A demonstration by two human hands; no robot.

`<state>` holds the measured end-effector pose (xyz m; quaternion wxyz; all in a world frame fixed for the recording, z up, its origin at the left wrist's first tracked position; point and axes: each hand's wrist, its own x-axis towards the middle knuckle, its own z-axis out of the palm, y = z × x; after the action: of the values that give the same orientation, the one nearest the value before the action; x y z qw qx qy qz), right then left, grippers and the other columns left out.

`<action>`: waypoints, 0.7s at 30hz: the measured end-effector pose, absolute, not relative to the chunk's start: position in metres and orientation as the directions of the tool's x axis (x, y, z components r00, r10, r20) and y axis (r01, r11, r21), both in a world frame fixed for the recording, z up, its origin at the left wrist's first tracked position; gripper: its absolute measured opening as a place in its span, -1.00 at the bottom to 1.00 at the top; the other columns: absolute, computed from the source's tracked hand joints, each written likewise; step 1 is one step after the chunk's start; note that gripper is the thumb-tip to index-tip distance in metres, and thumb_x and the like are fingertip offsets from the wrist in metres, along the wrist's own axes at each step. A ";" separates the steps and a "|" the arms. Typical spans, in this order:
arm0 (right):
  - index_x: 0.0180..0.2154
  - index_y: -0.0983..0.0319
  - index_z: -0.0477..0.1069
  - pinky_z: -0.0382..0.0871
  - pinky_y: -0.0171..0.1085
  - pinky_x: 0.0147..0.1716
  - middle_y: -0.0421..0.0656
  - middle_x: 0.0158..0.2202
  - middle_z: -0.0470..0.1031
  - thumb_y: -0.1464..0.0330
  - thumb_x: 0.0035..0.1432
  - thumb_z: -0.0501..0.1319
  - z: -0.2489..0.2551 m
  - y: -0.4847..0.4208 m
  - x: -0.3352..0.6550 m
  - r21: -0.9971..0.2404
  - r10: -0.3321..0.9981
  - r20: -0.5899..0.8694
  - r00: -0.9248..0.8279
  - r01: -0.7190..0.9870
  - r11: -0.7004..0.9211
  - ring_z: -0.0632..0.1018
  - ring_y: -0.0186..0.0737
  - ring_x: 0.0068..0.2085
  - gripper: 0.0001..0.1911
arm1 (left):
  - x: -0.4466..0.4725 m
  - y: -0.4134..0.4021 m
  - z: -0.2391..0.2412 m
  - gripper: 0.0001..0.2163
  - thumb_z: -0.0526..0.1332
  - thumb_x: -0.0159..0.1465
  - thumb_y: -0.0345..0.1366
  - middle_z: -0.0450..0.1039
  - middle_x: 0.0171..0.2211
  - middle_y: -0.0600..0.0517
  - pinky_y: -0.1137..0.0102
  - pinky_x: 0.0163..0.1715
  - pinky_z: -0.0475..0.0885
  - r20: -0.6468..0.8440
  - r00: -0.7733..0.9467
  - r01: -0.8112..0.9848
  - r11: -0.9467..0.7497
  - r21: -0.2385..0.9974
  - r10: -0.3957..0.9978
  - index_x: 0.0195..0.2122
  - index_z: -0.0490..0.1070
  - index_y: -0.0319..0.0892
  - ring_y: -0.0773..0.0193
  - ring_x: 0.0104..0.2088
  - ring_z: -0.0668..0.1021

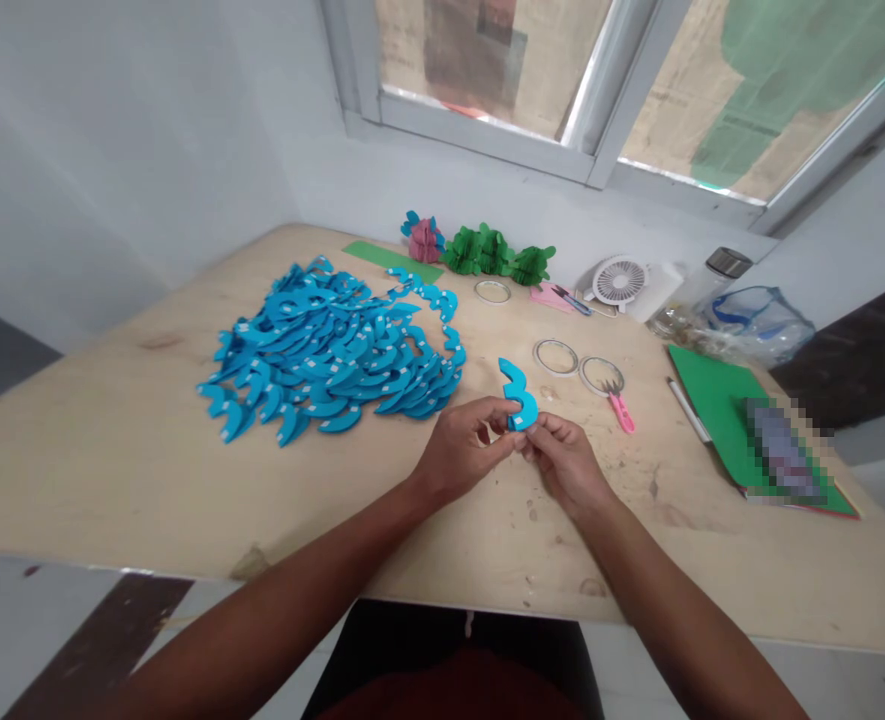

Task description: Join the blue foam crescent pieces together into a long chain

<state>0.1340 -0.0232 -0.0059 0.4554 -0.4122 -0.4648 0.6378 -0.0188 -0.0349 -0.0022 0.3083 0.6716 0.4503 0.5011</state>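
Pinched between left hand (461, 452) and right hand (566, 462), fingertips closed on its lower end: blue cut-out (518, 394), upright above wooden table (149, 480). At ten o'clock, blue pile (333, 350); at two o'clock, tape rings (556, 357), pink snips (620, 408).

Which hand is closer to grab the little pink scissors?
Probably the right hand: the pink scissors lie just beyond it on its side. The left hand would have to cross over.

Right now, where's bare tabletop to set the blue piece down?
Bare wood lies along the near table edge, left of the left hand, below the blue pile. Another patch sits right of the right hand, short of the green sheet. Crowded: tape rings, snips and back edge.
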 end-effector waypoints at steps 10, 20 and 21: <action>-0.52 0.23 0.48 0.15 -0.36 -0.51 -0.22 -0.60 0.44 0.28 -0.06 0.32 -0.007 -0.023 0.136 -0.965 0.961 -0.104 -0.257 -0.207 -0.160 0.31 -0.39 -0.56 -0.85 | -0.017 -0.035 0.003 -0.78 0.19 0.07 -0.42 0.51 -0.45 0.06 0.51 -0.52 0.39 0.380 0.072 0.303 -0.383 0.872 0.922 -0.23 0.45 -0.19 0.39 -0.50 0.48; -0.52 0.23 0.46 0.16 -0.34 -0.52 -0.19 -0.58 0.45 0.25 -0.08 0.33 -0.009 -0.022 0.136 -0.969 0.961 -0.109 -0.253 -0.188 -0.159 0.31 -0.36 -0.55 -0.82 | -0.018 -0.036 0.004 -0.77 0.17 0.07 -0.46 0.51 -0.45 0.06 0.50 -0.48 0.41 0.362 0.079 0.297 -0.369 0.881 0.929 -0.22 0.44 -0.19 0.39 -0.49 0.48; -0.51 0.23 0.46 0.15 -0.34 -0.52 -0.19 -0.58 0.45 0.25 -0.08 0.33 -0.008 -0.022 0.136 -0.969 0.961 -0.109 -0.255 -0.190 -0.160 0.31 -0.36 -0.56 -0.82 | -0.018 -0.036 0.004 -0.77 0.17 0.07 -0.46 0.51 -0.45 0.06 0.50 -0.48 0.42 0.362 0.078 0.297 -0.368 0.881 0.929 -0.22 0.44 -0.20 0.39 -0.49 0.48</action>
<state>0.1365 -0.0222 -0.0085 0.4495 -0.4130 -0.4666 0.6400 -0.0180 -0.0357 0.0036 0.3183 0.6615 0.4633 0.4964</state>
